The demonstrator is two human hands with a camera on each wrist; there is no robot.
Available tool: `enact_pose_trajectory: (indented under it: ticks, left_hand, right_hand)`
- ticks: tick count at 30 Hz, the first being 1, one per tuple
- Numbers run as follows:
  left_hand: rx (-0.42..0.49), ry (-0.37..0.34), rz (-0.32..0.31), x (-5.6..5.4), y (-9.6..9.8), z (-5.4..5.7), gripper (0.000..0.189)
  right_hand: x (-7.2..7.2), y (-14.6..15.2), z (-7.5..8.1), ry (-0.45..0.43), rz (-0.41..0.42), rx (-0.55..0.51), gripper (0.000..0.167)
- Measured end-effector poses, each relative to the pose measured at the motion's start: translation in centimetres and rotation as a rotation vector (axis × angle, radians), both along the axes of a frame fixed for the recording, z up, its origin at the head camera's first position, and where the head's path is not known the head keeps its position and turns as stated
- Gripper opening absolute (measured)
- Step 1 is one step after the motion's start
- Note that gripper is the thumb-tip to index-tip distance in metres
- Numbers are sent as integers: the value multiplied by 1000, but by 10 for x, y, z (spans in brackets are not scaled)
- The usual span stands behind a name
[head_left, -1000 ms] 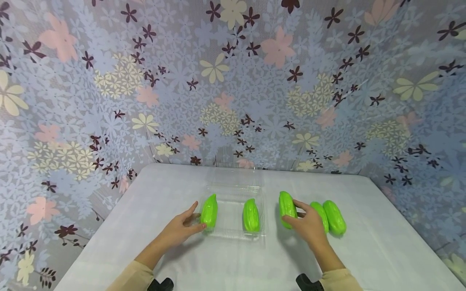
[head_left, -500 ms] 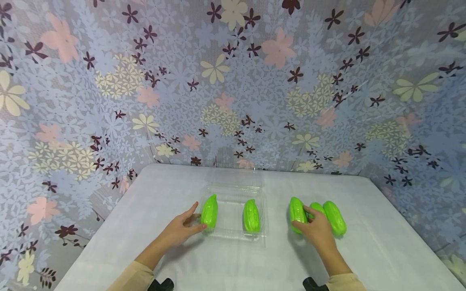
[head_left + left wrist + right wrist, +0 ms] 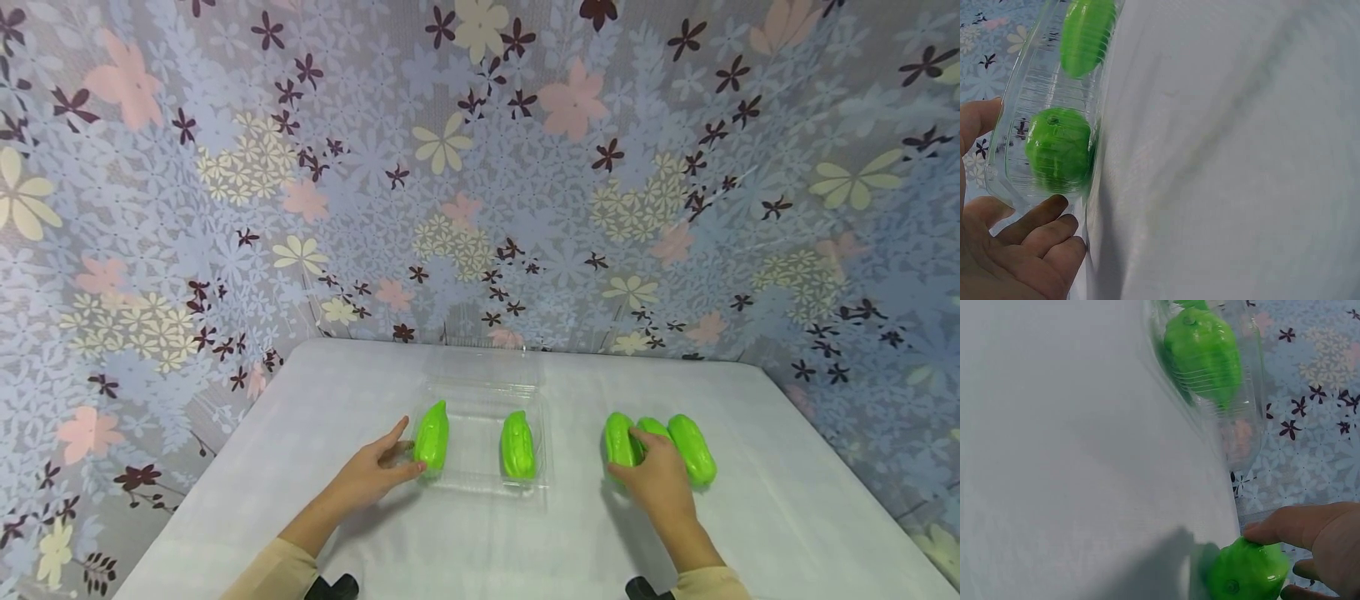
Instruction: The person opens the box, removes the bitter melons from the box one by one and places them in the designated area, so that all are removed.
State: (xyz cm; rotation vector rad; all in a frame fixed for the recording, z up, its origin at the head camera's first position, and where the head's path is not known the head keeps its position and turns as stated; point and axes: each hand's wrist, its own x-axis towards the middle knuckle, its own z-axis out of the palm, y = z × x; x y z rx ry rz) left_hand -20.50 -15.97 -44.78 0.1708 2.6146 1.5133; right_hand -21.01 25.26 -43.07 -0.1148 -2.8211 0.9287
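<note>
A clear plastic clamshell box (image 3: 480, 492) lies with its lid folded back, holding two bright green ridged gourds, one at the left (image 3: 431, 437), the other at the right (image 3: 517, 447). My left hand (image 3: 377, 468) rests against the box's left end, index finger and thumb spread, the other fingers loosely bent; its fingertips are at the wall in the left wrist view. To the right of the box, my right hand (image 3: 660, 479) grips another green ridged gourd (image 3: 619, 437) between thumb and fingers, low at the table. The fingers' far side is hidden by the gourd.
Close to the right hand lie two more green gourds, one partly hidden behind it (image 3: 654, 427), the other further right (image 3: 692, 450). A white cloth covers the table (image 3: 570, 550). A floral curtain (image 3: 480, 208) hangs behind the table's far edge.
My right hand has moved right and slightly toward me with the gourd, bringing it down beside the two loose ones. The left hand and the box have stayed put.
</note>
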Motion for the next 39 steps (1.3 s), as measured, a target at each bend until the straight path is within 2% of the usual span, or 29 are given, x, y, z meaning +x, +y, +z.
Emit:
enact_pose_trajectory:
  ticks: [6,12,21,28,36,39]
  left_hand:
    - [-5,2,1,-1,0,-1,91]
    - [-6,5,0,-1,1,0,91]
    - [-15,7,5,-1,1,-3,91]
    - [-14,3,15,-2,1,-4,92]
    - [-15,5,6,-2,0,-3,91]
    - [-17,10,0,-1,-1,-2,92]
  right_hand:
    - [4,-3,2,42,-4,30,72]
    - [8,-7,8,121,-39,53,67]
    - [8,-13,20,193,-106,-35,77]
    - [8,-25,21,309,-49,-145,73]
    - [6,-43,19,270,-20,-241,73]
    - [8,-46,18,219,-6,-287,75]
